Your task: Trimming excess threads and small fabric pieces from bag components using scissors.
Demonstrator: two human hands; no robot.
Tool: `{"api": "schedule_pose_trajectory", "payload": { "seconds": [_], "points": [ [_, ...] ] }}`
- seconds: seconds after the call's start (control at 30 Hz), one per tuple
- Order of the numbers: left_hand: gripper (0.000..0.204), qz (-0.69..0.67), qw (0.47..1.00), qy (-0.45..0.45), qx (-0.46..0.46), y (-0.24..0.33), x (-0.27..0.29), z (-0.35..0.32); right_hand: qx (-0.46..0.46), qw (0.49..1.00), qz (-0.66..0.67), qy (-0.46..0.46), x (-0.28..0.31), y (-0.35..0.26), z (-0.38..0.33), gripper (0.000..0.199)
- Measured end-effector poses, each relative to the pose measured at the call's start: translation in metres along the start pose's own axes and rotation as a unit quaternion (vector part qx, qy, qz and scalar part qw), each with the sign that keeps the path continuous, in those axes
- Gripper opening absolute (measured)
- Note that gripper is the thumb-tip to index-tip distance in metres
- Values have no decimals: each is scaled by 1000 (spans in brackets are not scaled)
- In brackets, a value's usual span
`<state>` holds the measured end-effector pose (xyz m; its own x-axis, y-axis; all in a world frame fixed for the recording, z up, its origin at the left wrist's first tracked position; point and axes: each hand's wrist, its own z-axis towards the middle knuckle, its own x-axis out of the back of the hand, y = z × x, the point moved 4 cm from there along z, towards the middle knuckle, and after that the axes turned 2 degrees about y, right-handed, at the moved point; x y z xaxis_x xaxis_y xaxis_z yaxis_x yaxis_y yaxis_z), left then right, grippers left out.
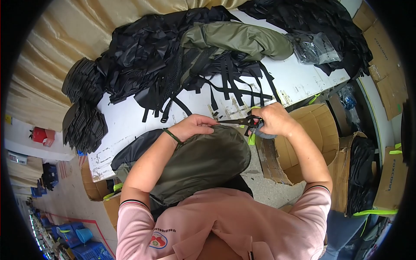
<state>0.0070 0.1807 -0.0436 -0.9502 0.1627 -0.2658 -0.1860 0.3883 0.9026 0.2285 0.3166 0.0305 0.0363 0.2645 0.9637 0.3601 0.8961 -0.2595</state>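
Note:
An olive-green fabric bag [203,158] lies between my body and the front edge of the white table, its rounded end toward the right. My left hand [193,128] pinches the bag's upper edge between thumb and fingers. In my right hand [272,122] is a pair of black scissors [237,121], the fingers wrapped round the handles. The blades point left, and their tips reach the bag's edge close to my left fingertips. Whether they touch the fabric or a thread there, I cannot tell.
A second olive bag [238,39] with black straps [234,86] rests on the white table [125,117]. Black fabric pieces [138,52] are heaped behind it, beside a clear plastic bag [318,50]. Stacked dark panels [82,125] stand left. An open cardboard box [318,130] is at right.

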Motion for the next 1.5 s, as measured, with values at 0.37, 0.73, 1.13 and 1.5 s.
{"api": "schedule_pose_trajectory", "payload": {
  "seconds": [0.37,0.73,1.13,1.5],
  "points": [
    [27,27,998,6,-55,9,-13,-1,20,969,242,54,-16,-27,28,48],
    [25,477,807,302,-172,-20,37,-134,-62,889,453,-17,-58,-30,48,19],
    [22,338,868,299,-210,-55,39,-119,-40,949,313,-16,-49,-40,42,24],
    [17,187,934,243,-186,-60,39,-117,192,962,-165,-105,1,-103,88,55]
  ]
}}
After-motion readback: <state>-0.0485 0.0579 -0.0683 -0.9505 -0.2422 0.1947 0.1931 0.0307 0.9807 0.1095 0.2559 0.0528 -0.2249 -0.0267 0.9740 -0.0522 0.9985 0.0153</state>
